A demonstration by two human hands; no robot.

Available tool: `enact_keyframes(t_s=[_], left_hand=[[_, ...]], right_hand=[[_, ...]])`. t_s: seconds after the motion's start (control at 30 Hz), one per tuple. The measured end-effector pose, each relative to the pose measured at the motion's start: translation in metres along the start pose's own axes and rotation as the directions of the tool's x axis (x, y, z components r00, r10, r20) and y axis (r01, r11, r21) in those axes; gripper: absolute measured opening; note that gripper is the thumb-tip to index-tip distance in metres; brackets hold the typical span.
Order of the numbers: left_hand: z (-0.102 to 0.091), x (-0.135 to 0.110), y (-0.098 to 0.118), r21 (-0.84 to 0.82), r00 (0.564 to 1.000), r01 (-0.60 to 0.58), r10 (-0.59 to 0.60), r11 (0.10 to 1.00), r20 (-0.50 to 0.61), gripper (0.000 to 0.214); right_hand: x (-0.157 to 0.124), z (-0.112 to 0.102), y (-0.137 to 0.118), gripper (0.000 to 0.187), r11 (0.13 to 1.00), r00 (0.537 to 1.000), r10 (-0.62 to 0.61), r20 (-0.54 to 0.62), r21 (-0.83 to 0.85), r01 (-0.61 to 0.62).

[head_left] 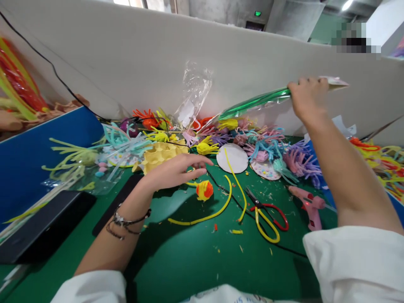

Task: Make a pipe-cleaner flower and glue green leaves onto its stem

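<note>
Scissors (258, 204) left of glue gun (312, 204), egg carton (161, 154) behind ball (204, 191) — all on table (189, 263)

Both arms are covered in white fabric down to the elbow area, where the left sleeve (94, 289) and the right sleeve (356, 263) are finished loose and wide, the latter softly creased. Near the left hand (179, 170), thin dark cord bracelets (139, 219) are worn, set with a small pale ornament. At the table's (176, 269) near edge, white cloth (225, 294) is marked with bluish, letter-like print.
</note>
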State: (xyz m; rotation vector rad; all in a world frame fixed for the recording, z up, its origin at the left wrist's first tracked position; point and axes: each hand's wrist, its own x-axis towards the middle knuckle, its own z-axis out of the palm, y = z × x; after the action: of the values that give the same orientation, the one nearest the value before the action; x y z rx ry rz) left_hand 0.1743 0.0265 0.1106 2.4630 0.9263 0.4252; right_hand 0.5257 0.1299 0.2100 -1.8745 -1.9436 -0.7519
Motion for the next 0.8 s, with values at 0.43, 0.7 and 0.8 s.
enact_keyframes(t_s=[0.43,0.7,0.8], left_hand=[[-0.011,-0.002,-0.017,0.023,0.974,0.114,-0.107,0.993,-0.197,0.038],[-0.001,0.007,-0.048,-0.231,0.774,0.087,-0.212,0.969,-0.597,0.072],[-0.001,0.007,-0.057,-0.223,0.654,0.127,-0.251,0.967,-0.714,0.086]], right_hand=[[-0.017,-0.013,0.048,0.016,0.944,0.995,-0.086,0.045,0.323,0.067],[-0.009,-0.074,-0.032,0.022,0.988,0.983,-0.062,0.174,-0.129,0.085],[-0.014,-0.091,-0.045,0.027,0.956,0.971,-0.128,0.203,-0.235,0.175]])
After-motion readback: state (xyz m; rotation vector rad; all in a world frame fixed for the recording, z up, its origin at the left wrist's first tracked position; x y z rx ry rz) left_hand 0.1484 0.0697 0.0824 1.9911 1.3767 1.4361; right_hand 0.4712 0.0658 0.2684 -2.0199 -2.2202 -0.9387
